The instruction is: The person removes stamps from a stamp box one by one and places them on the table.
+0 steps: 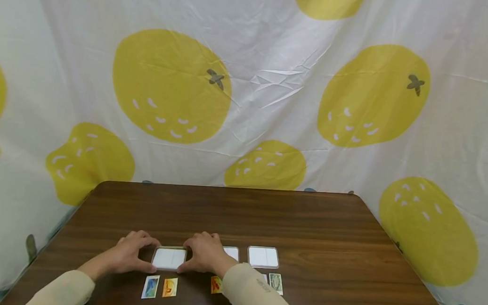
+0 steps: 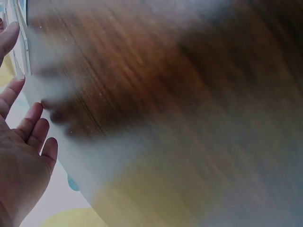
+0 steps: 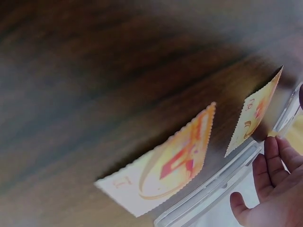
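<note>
On the dark wooden table lies a flat clear case [image 1: 169, 258] with a white insert, between both hands. The left hand [image 1: 128, 252] grips its left side, thumb at the near corner and index finger at the far corner. From the other side the right hand [image 1: 205, 253] holds the right edge in a similar way. Just in front of this case lie a blue stamp [image 1: 150, 287] and an orange stamp [image 1: 170, 287]. In the left wrist view, the left fingertips [image 2: 18, 82] meet the case's edge [image 2: 26, 47].
Farther right are two more clear cases, one partly behind the right hand [image 1: 232, 252] and one fully visible [image 1: 263, 257]. Near them lie a red-orange stamp [image 1: 216, 285], partly covered by the sleeve, and a green stamp [image 1: 276, 283]. A fruit-patterned curtain [image 1: 273, 102] hangs behind the table [image 1: 231, 213].
</note>
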`<state>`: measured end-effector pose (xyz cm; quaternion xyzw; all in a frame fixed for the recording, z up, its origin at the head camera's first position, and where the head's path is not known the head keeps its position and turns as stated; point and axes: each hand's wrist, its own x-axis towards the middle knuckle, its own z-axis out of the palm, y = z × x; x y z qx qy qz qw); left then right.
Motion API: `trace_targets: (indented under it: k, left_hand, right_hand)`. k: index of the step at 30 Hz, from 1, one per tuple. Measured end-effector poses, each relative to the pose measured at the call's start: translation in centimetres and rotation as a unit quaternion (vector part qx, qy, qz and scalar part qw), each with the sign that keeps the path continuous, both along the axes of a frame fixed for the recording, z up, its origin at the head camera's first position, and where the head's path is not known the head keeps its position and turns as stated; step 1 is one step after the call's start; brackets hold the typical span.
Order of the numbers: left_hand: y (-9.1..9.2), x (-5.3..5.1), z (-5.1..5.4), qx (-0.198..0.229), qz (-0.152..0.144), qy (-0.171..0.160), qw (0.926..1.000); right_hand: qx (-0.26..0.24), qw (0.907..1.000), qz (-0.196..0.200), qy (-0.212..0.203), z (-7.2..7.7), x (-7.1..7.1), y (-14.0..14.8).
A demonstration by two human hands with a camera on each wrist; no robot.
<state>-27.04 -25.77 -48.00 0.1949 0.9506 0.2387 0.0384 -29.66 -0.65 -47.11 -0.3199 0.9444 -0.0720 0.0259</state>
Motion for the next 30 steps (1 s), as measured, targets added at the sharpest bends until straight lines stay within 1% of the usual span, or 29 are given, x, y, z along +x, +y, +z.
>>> trace_targets:
  k: [3,14,21,23,26,30]
  left_hand:
    - [0.0,0.06,-0.06,0.0,0.006,-0.004,1.0]
    - [-0.17,0.08,-0.26,0.008,0.013,-0.023,0.9996]
    - [-0.16,-0.11,-0.59,0.012,0.003,-0.013,0.9998]
    - [-0.16,-0.16,-0.67,0.011,0.007,-0.015,0.9998]
    - [-0.1,-0.22,-0.63,0.009,0.008,-0.021,0.9997]
    - [0.04,-0.3,-0.4,0.007,0.013,-0.04,0.9991]
  right_hand:
    - [-0.002,1.0,0.0,-0.003,0.12,0.11,-0.03]
    - [0.001,0.9999,-0.008,-0.008,-0.01,0.13,-0.32]
    - [0.011,0.9997,-0.019,-0.012,-0.06,0.21,-0.49]
    - [0.013,0.9996,-0.022,-0.011,-0.15,0.16,-0.55]
    - [0.011,0.9995,-0.026,-0.011,-0.19,0.11,-0.62]
    - [0.009,0.9994,-0.028,-0.016,-0.29,0.05,-0.61]
